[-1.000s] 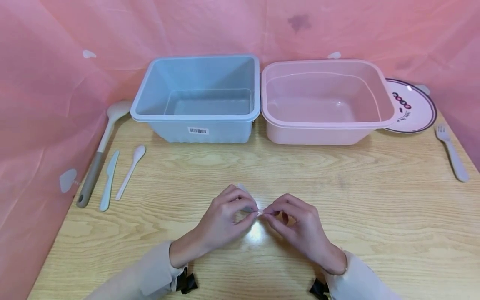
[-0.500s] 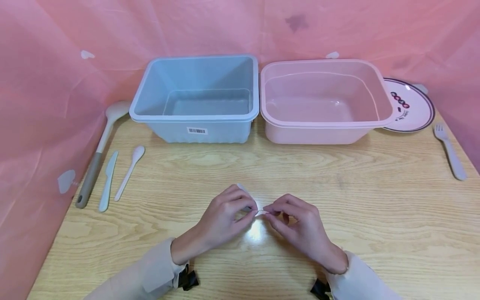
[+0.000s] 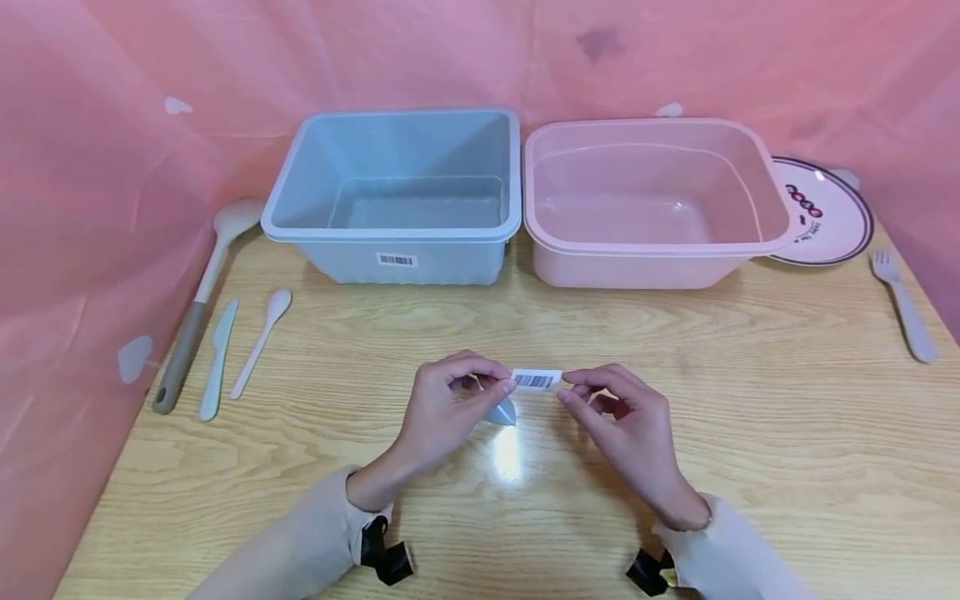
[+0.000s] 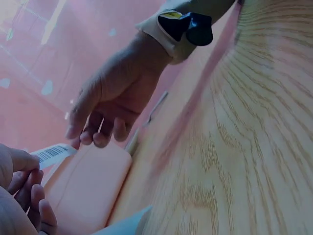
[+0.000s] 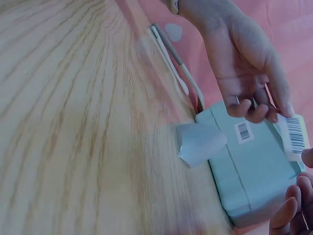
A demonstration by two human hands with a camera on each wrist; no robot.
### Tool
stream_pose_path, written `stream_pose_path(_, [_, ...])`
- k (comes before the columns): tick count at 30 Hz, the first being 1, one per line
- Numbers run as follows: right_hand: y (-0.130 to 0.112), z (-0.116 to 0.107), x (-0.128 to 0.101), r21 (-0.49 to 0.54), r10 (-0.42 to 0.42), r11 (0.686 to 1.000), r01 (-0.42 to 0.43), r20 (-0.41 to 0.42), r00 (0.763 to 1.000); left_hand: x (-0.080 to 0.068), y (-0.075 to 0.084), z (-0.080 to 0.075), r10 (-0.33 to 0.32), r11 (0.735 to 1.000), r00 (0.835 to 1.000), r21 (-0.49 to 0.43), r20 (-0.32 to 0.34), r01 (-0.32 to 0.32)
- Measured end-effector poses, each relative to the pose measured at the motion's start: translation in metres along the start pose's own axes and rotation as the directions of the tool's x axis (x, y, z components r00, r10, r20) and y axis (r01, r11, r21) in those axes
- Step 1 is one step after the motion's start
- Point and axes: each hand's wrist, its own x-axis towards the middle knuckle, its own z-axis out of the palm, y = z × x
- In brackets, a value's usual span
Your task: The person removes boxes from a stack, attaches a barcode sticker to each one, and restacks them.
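Bins (image 3: 397,250) (blue, pink) beyond hands (image 3: 442,408)

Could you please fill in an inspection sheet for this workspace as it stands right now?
Surface: wooden table, glare spot near the hands.
Job's things: barcode sticker held above the table; backing paper hangs below the left hand.
Clutter: blue tub, pink tub, plate, fork, ladle, knife, spoon.
Grippers: left hand and right hand each pinch one sticker end.
Cables: nothing seen.
Surroundings: pink sheeting around the table.
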Motion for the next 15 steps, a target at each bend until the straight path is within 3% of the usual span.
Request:
stream_pose_path(6, [0.001, 0.003, 0.001, 0.04, 0.021, 0.999, -0.021, -0.011, 1.0, 0.001, -0.002, 0.006, -0.001, 1.0, 1.0, -0.016, 0.021, 0.001])
stream_pose_path(15, [0.009, -0.007, -0.001, 0.015, 0.009, 1.0, -0.008, -0.055, 0.998, 0.013, -0.004, 0.02, 0.161, 0.977, 0.987, 0.143, 0.015, -0.161])
